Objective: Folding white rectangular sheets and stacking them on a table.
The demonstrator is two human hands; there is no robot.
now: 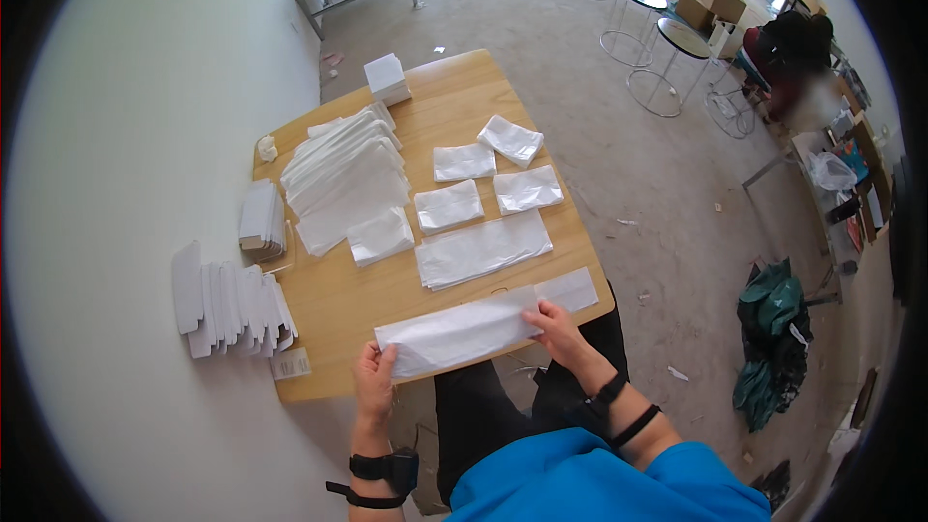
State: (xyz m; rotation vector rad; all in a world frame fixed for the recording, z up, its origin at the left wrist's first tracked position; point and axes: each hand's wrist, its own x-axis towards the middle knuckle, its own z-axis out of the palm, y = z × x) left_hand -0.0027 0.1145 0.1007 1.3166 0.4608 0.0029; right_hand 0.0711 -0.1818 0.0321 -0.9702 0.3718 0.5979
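Note:
A long white strip of thin, folded sheet [464, 331] stretches across the near edge of the wooden table [338, 314]. My left hand [373, 379] pinches its left end. My right hand [561, 331] grips it toward the right, thumb on top. Past that hand a flat white piece [575, 290] reaches to the table's right edge; whether it belongs to the same strip I cannot tell. Just beyond lies a wider folded white sheet [483, 249]. Several small folded white packets, one of them [449, 206] near the middle, lie behind it.
A fanned pile of white sheets [343, 169] covers the table's left half. A white box-like stack [388, 79] stands at the far edge. Flat white cartons [237, 309] jut past the left side, near the wall. Round stools [682, 39] and a green bag [768, 329] are on the floor.

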